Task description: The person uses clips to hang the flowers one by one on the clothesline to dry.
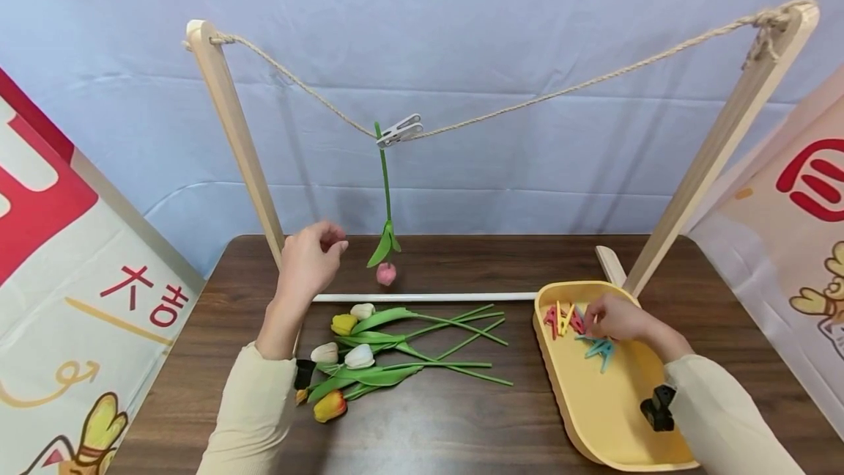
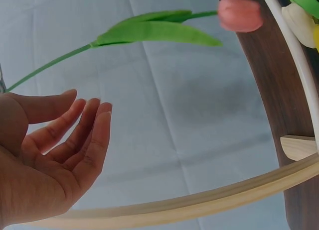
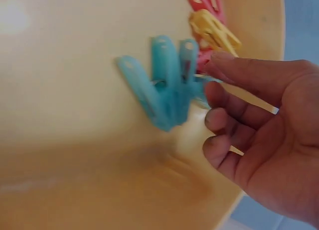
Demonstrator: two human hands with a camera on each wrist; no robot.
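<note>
Inside tray rim [image 1: 580, 286], right hand [image 1: 618, 317] near blue clothespins [image 3: 169, 90], maybe touching; room nearside.

head: forward-down | wrists: close | head/left share pink tulip [image 1: 386, 274] | head/right, tray [image 1: 626, 409]

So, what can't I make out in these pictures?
Head view: an orange bloom, mostly hidden by the black device at the left cuff.
Left wrist view: the white clothespin, cut off by the left edge.
Right wrist view: whether the right hand touches the blue clothespins; blur and overlap obscure it.
</note>
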